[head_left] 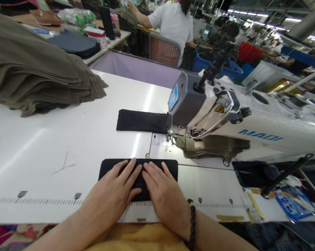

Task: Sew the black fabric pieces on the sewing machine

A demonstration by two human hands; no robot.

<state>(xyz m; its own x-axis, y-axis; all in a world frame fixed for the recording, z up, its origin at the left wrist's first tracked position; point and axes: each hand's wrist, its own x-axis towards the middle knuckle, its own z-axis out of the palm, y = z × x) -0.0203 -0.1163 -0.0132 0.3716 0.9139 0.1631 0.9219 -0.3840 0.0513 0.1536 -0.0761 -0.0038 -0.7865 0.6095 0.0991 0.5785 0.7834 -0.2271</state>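
A black fabric piece point(168, 167) lies flat on the white sewing table point(68, 139), in front of the needle plate. My left hand point(115, 191) and my right hand point(160, 191) both rest palm-down on it, side by side, fingers spread and pointing away from me. A dark bead bracelet circles my right wrist. A second black fabric piece point(141, 121) lies farther back, its right end under the head of the sewing machine point(225, 115). The needle point(169, 139) stands just beyond my fingertips.
A tall stack of olive-brown fabric point(37, 73) fills the table's left rear. A phone point(251, 172) and blue packets point(296, 205) lie right of the machine. A person in a white shirt point(173, 24) sits at another station behind, with crates and cloth around.
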